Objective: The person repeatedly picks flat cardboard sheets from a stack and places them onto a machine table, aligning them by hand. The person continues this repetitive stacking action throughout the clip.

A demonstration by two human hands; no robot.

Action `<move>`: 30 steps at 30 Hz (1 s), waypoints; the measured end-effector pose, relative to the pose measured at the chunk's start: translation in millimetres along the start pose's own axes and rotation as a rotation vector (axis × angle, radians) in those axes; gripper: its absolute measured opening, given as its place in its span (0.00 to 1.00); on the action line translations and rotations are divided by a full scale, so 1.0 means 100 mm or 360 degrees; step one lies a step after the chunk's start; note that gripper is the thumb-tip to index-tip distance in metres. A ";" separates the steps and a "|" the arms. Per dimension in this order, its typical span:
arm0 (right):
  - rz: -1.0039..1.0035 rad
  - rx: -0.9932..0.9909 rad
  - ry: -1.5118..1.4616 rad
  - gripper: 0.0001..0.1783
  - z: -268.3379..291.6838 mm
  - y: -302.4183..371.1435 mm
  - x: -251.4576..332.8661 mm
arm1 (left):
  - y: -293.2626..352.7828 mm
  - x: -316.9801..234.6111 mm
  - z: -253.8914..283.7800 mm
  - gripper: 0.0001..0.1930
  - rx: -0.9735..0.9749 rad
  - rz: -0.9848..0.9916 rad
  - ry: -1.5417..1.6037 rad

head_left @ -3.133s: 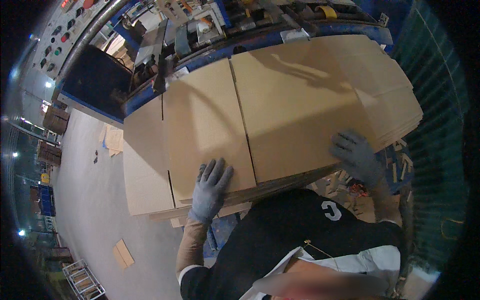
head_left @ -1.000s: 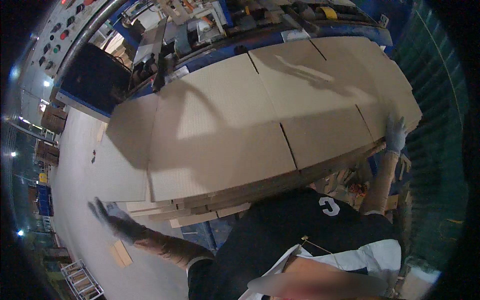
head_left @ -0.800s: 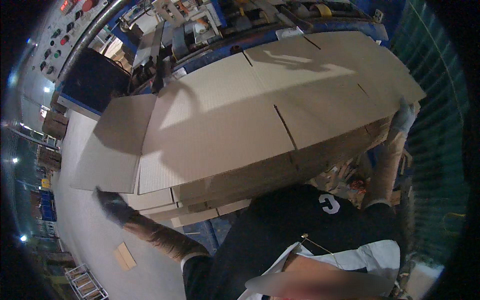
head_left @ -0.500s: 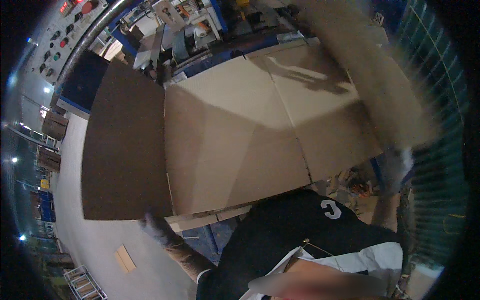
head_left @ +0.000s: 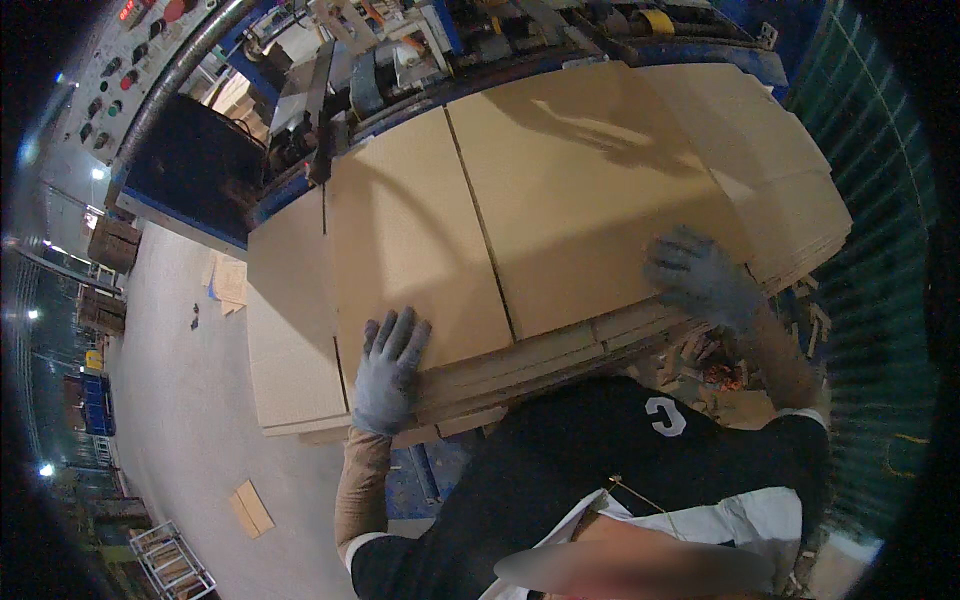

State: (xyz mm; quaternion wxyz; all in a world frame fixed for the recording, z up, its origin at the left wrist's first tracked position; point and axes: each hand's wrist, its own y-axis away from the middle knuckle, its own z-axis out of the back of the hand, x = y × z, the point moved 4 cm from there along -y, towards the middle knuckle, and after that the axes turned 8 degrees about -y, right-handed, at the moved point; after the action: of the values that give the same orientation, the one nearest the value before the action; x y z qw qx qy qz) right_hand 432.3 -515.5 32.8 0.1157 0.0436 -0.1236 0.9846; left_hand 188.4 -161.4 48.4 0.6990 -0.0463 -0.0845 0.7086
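Observation:
A flat cardboard sheet [head_left: 560,200] with dark slots and fold lines lies on a stack of similar sheets [head_left: 520,370] in front of me. My left hand [head_left: 388,375], in a grey glove, rests on the near left part of the top sheet, fingers stretched out toward the far side. At the near right, my right hand [head_left: 700,275], gloved alike, lies flat on the sheet with its fingers spread. Neither hand grips anything. The stack's layered edges show between my hands and my body.
Beyond the stack stands a blue machine [head_left: 690,50] with rollers. A control panel [head_left: 125,80] with buttons is at the upper left, by a curved metal pipe [head_left: 175,95]. A green corrugated wall [head_left: 875,300] rises on the right. Cardboard scraps [head_left: 720,370] lie below my right arm.
The raised sheet, tilted at both ends, now lies flat on the stack. My left hand moved from its lower left edge onto its top; my right hand came inward onto it.

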 end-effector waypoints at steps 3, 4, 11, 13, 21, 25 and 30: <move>-0.0028 -0.0050 0.0035 0.34 0.02 -0.27 -0.31 | -0.15 0.24 -0.08 0.31 -0.0165 0.0002 -0.0049; -0.0039 -0.0068 0.0026 0.38 0.03 -0.38 -0.43 | -0.22 0.35 -0.12 0.32 -0.0251 0.0013 -0.0021; -0.0272 -0.0047 -0.0051 0.45 -0.10 -1.24 -1.20 | -1.22 1.24 -0.54 0.33 -0.0638 0.0034 -0.0266; -0.0287 -0.0114 0.0148 0.40 -0.18 -1.52 -1.32 | -1.54 1.41 -0.62 0.33 -0.0580 0.0225 -0.0589; -0.0728 -0.0562 0.0040 0.30 -0.08 -1.00 -1.32 | -0.83 1.49 -0.27 0.37 -0.0830 0.1035 0.0580; -0.1668 -0.1003 0.0413 0.33 0.51 0.66 -1.15 | 1.02 1.76 -0.19 0.39 -0.0879 0.2241 -0.0207; -0.2470 -0.0428 0.0731 0.37 0.30 1.47 -1.14 | 2.01 2.19 -0.62 0.38 -0.0652 0.2948 0.0029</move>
State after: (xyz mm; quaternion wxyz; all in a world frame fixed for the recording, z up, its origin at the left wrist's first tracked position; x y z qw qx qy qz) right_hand 509.3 -686.6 14.3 0.7907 -0.1001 -0.1486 0.5855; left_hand -2.2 58.7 -38.1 -0.1621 -0.2222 -0.1315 0.9524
